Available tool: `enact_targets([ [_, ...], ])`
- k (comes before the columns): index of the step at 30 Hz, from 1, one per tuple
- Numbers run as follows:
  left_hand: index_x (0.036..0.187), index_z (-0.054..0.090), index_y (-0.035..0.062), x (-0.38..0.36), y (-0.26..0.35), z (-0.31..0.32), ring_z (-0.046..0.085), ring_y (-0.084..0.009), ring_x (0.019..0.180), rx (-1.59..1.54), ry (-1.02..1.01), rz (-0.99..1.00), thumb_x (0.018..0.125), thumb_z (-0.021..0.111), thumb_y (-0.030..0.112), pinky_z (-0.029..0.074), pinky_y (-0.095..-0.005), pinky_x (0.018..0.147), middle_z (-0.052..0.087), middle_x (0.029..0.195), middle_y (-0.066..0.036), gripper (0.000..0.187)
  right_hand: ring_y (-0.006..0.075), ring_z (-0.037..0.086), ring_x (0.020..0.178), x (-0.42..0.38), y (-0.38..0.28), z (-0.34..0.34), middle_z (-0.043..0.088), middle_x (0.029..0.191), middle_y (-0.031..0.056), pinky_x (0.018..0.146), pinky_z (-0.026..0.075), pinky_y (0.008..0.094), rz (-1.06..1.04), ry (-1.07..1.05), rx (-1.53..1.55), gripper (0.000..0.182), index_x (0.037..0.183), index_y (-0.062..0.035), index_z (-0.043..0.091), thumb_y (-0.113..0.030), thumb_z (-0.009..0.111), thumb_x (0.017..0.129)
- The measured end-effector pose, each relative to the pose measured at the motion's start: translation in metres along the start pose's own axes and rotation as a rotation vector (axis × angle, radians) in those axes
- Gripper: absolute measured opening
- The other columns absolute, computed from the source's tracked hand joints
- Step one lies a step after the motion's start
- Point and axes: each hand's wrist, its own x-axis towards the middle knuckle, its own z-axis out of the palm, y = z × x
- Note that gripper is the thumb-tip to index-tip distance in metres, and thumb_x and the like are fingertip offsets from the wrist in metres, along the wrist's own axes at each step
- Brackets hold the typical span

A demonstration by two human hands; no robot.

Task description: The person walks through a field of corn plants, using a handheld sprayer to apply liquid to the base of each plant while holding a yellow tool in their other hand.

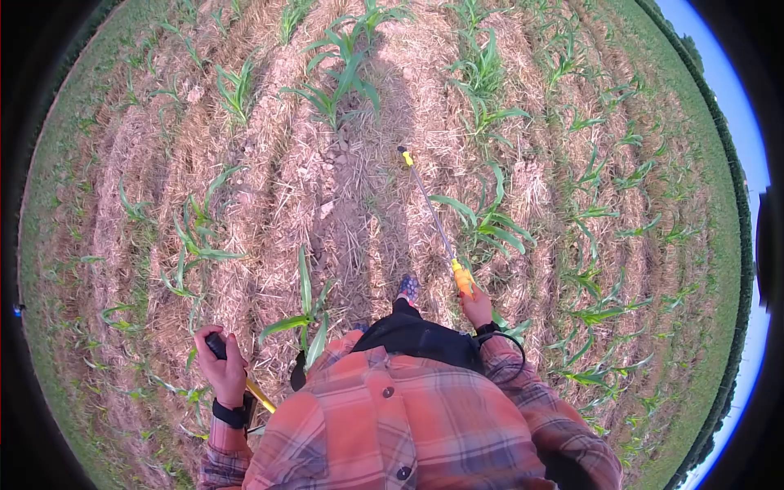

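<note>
My right hand (477, 309) is wrapped around the orange-yellow handle of a spray wand (433, 210). Its thin metal tube reaches forward and slightly left, ending in a yellow nozzle with a dark tip above the straw-covered soil. A black hose curves beside that wrist. Low on the left, my left hand (224, 369) grips the black end of a yellow pump lever (262, 397), which passes behind the plaid shirt; the sprayer's tank is out of sight. A young corn plant (492, 224) stands just right of the wand's tube, apart from it.
Rows of young corn (347, 77) run ahead and to both sides, with dry straw and bare soil between them. Another corn plant (305, 298) grows close by my left side. One patterned shoe (408, 286) shows on the ground. A dark tree line borders the field at right.
</note>
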Motion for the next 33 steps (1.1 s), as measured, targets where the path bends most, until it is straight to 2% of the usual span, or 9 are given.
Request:
enact_targets([
  [5, 0.087, 0.045, 0.0058, 0.055, -0.049, 0.101, 0.038, -0.0080, 0.050, 0.159, -0.150, 0.034, 0.076, 0.051, 0.001, 0.032, -0.0242, 0.044, 0.040, 0.061, 0.000, 0.013, 0.0065, 0.048, 0.046, 0.035, -0.019, -0.027, 0.054, 0.058, 0.0010, 0.040, 0.036, 0.0220, -0.010, 0.035, -0.028, 0.033, 0.111, -0.0020, 0.047, -0.013, 0.054, 0.080],
  [9, 0.088, 0.046, 0.0045, 0.080, -0.072, 0.171, 0.049, -0.0228, 0.052, 0.354, -0.201, 0.135, 0.074, 0.053, 0.007, 0.040, -0.0323, 0.052, 0.048, 0.061, -0.011, 0.016, 0.0059, 0.046, 0.045, 0.045, -0.046, -0.057, 0.054, 0.058, 0.0004, 0.041, 0.036, 0.0211, 0.073, -0.029, 0.088, 0.036, 0.115, -0.0040, 0.046, -0.013, 0.053, 0.080],
  [15, 0.087, 0.046, 0.0051, 0.098, -0.039, 0.230, 0.050, -0.0209, 0.053, 0.375, -0.287, 0.085, 0.074, 0.053, 0.009, 0.039, -0.0328, 0.051, 0.047, 0.060, -0.011, 0.015, 0.0061, 0.047, 0.045, 0.073, -0.009, -0.077, 0.054, 0.059, 0.0019, 0.040, 0.036, 0.0204, 0.100, 0.061, 0.145, 0.045, 0.121, -0.0023, 0.039, -0.011, 0.053, 0.080],
  [17, 0.087, 0.045, 0.0068, 0.106, -0.018, 0.213, 0.045, -0.0125, 0.047, 0.307, -0.262, 0.164, 0.075, 0.053, 0.007, 0.037, -0.0292, 0.044, 0.042, 0.057, -0.004, 0.014, 0.0071, 0.048, 0.045, 0.077, -0.010, -0.084, 0.056, 0.061, 0.0033, 0.040, 0.037, 0.0208, 0.137, 0.123, 0.191, 0.050, 0.124, 0.0012, 0.033, -0.011, 0.053, 0.079],
  [18, 0.089, 0.044, 0.0068, 0.103, 0.013, 0.201, 0.041, -0.0077, 0.043, 0.097, -0.267, -0.123, 0.077, 0.052, 0.004, 0.033, -0.0242, 0.037, 0.041, 0.057, -0.001, 0.015, 0.0080, 0.049, 0.045, 0.078, -0.022, -0.091, 0.057, 0.062, 0.0047, 0.040, 0.038, 0.0210, 0.160, 0.108, 0.160, 0.060, 0.127, 0.0046, 0.022, -0.011, 0.055, 0.078],
  [23, 0.093, 0.042, 0.0072, 0.105, 0.086, 0.148, 0.037, -0.0022, 0.041, 0.035, -0.134, 0.036, 0.080, 0.048, 0.000, 0.031, -0.0152, 0.034, 0.039, 0.062, 0.002, 0.016, 0.0114, 0.055, 0.050, 0.101, -0.035, -0.096, 0.061, 0.064, 0.0069, 0.044, 0.042, 0.0237, 0.221, 0.146, 0.142, 0.069, 0.129, 0.0035, 0.019, -0.015, 0.059, 0.075],
  [29, 0.089, 0.045, 0.0067, 0.212, -0.013, 0.245, 0.039, -0.0101, 0.051, 0.185, -0.295, 0.021, 0.075, 0.052, 0.004, 0.033, -0.0268, 0.046, 0.040, 0.060, 0.000, 0.016, 0.0099, 0.053, 0.045, 0.156, -0.065, -0.086, 0.060, 0.061, 0.0054, 0.040, 0.040, 0.0233, 0.243, 0.142, 0.201, 0.069, 0.128, 0.0048, 0.022, -0.018, 0.060, 0.075],
  [30, 0.089, 0.045, 0.0066, 0.225, -0.012, 0.271, 0.040, -0.0121, 0.050, 0.224, -0.266, 0.186, 0.075, 0.053, 0.005, 0.035, -0.0285, 0.047, 0.042, 0.058, -0.002, 0.016, 0.0097, 0.053, 0.045, 0.166, -0.075, -0.084, 0.060, 0.061, 0.0063, 0.039, 0.040, 0.0238, 0.222, 0.153, 0.165, 0.063, 0.123, 0.0057, 0.028, -0.018, 0.060, 0.075],
  [33, 0.088, 0.046, 0.0066, 0.260, -0.026, 0.289, 0.046, -0.0182, 0.050, 0.253, -0.313, 0.075, 0.074, 0.054, 0.011, 0.037, -0.0307, 0.049, 0.046, 0.057, -0.006, 0.017, 0.0094, 0.052, 0.044, 0.183, -0.111, -0.077, 0.060, 0.061, 0.0072, 0.038, 0.040, 0.0237, 0.219, 0.140, 0.289, 0.053, 0.116, 0.0058, 0.034, -0.016, 0.059, 0.075],
])
